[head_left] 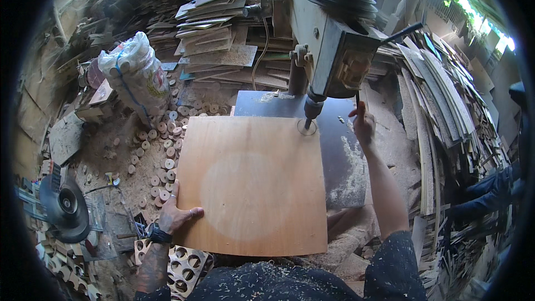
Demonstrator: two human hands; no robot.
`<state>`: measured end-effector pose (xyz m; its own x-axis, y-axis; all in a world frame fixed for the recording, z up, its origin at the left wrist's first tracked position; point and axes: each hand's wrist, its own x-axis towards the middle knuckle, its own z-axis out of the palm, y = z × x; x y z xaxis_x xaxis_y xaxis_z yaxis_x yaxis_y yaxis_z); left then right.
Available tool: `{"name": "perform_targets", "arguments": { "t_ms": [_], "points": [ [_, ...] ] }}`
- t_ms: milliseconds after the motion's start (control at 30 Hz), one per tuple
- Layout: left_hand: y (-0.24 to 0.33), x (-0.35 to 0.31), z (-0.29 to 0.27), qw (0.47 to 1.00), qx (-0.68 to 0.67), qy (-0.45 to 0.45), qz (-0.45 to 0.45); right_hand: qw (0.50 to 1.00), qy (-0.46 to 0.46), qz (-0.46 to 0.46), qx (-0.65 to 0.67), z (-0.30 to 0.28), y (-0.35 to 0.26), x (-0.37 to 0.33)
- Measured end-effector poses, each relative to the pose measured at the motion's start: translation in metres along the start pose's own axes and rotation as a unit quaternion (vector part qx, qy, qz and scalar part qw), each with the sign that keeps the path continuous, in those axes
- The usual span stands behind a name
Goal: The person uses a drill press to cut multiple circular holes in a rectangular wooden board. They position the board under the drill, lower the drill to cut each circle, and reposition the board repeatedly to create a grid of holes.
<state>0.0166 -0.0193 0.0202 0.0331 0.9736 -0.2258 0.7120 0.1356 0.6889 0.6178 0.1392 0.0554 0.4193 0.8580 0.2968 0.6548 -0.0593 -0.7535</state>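
Observation:
A square plywood board point(256, 189) with a paler round patch in its middle lies on the dark table point(345, 173) of a drill press point(340, 39). My left hand point(177, 215) grips the board's left edge, thumb on top and the lower fingers partly hidden. At the far right corner of the board, the round hole-saw cutter point(306, 127) under the chuck point(313, 107) meets or hovers just over the wood; I cannot tell which. My right hand point(364, 125) is closed around the dark feed lever point(357, 99) beside the drill head.
Many cut wooden discs point(169, 163) litter the dusty floor left of the board. Behind them stands a full plastic sack point(135, 75). A fan point(68, 203) sits at lower left, near sheets full of round holes point(186, 270). Board stacks point(214, 39) and leaning strips point(434, 89) crowd the back and right.

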Motion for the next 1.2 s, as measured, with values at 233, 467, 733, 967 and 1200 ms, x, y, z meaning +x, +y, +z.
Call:
{"name": "perform_targets", "arguments": {
  "t_ms": [233, 467, 733, 967, 1200],
  "points": [
    [0.003, -0.001, 0.000, 0.999, -0.022, -0.030, -0.005, 0.988, -0.017, -0.077, -0.135, -0.090, -0.095, -0.037],
    [0.008, -0.002, -0.001, 0.999, -0.022, -0.024, -0.010, 0.926, 0.011, -0.230, -0.299, -0.170, -0.188, 0.007],
    [0.017, -0.003, 0.008, 0.998, -0.026, 0.017, 0.061, 0.866, -0.093, -0.346, -0.347, -0.175, -0.269, 0.205],
    [0.022, 0.007, 0.041, 0.996, -0.043, 0.021, 0.072, 0.884, -0.096, -0.276, -0.365, -0.159, -0.278, 0.220],
    [0.028, 0.012, 0.041, 0.994, -0.053, 0.023, 0.089, 0.899, -0.082, -0.241, -0.358, -0.165, -0.278, 0.207]
  ]
}}
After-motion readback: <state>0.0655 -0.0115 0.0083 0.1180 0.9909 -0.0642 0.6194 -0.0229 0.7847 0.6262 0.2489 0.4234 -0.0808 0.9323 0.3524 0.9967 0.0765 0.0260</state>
